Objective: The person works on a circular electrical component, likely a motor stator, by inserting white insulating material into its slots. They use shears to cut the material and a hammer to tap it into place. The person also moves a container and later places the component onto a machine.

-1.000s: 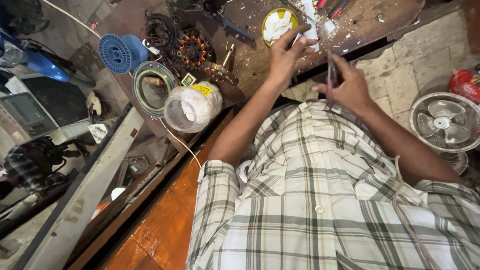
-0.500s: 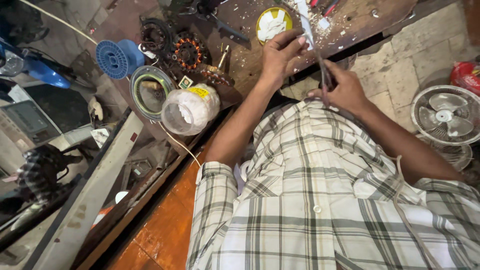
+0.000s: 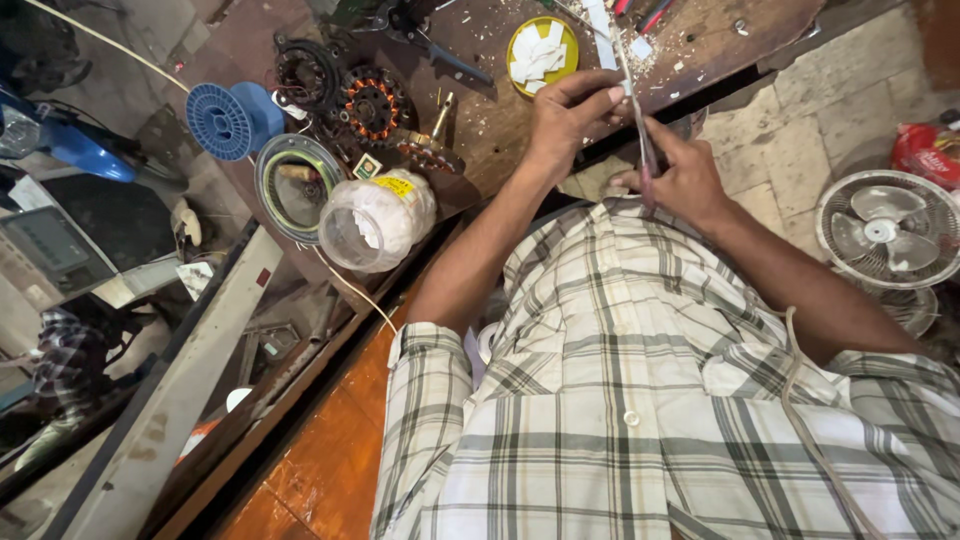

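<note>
L hand [image 3: 565, 115] & R hand [image 3: 680, 180] both pinch thin white paper strip [image 3: 625, 60] above far brown wooden workbench [image 3: 480, 120], near yellow round lid [image 3: 542, 50].

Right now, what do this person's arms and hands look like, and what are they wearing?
Both forearms are bare. The left hand and right hand wear no gloves, and no rings or watch show. Short sleeves of a plaid shirt, cream with grey and dark green checks and a white button, end above the elbows.
</note>
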`<state>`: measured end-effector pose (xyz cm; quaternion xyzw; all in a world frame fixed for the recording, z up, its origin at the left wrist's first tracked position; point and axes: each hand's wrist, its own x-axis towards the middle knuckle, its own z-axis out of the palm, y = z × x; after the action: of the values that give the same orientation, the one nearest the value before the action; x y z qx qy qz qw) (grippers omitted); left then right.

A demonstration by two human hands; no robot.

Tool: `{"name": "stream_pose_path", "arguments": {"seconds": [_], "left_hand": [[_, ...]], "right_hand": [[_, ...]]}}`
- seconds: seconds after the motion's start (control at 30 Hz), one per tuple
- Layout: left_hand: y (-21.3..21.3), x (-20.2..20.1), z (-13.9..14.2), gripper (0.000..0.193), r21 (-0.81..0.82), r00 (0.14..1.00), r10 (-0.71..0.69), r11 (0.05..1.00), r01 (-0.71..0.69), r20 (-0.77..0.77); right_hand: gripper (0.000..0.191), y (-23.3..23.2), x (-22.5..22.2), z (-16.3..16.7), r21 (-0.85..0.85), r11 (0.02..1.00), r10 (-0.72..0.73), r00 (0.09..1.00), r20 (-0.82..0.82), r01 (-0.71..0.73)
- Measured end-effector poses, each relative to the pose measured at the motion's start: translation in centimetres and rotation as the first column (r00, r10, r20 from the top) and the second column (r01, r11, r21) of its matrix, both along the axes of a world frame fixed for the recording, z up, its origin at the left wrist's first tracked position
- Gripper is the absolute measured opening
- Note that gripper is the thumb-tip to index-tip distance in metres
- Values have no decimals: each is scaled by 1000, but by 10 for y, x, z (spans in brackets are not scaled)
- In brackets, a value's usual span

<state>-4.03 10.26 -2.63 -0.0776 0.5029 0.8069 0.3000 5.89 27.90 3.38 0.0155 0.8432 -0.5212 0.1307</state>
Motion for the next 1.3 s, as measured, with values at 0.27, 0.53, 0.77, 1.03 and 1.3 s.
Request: {"name": "stream_pose_path", "arguments": {"seconds": [0.27, 0.53, 0.77, 1.03, 1.3], "left_hand": [[-9, -32, 5, 49, -823, 810, -344, 501, -268, -474], [-51, -66, 11, 49, -822, 591, -576, 325, -468, -565], [-47, -75, 20, 55, -878, 577, -687, 199, -436, -442], [-45, -84, 18, 55, -860, 467, -820, 57, -507, -330], [-54, -71, 9, 38, -787, 706, -383, 454, -418, -596]], "right_hand": [[75, 17, 11, -46, -173, 945, -273, 961, 51, 278], [74, 19, 21, -44, -161, 936, -299, 949, 103, 313], [74, 9, 18, -35, -129, 958, -252, 967, 41, 255], [76, 11, 17, -32, -68, 970, -230, 973, 30, 232], [77, 10, 20, -32, -46, 971, -231, 972, 48, 233]]}}
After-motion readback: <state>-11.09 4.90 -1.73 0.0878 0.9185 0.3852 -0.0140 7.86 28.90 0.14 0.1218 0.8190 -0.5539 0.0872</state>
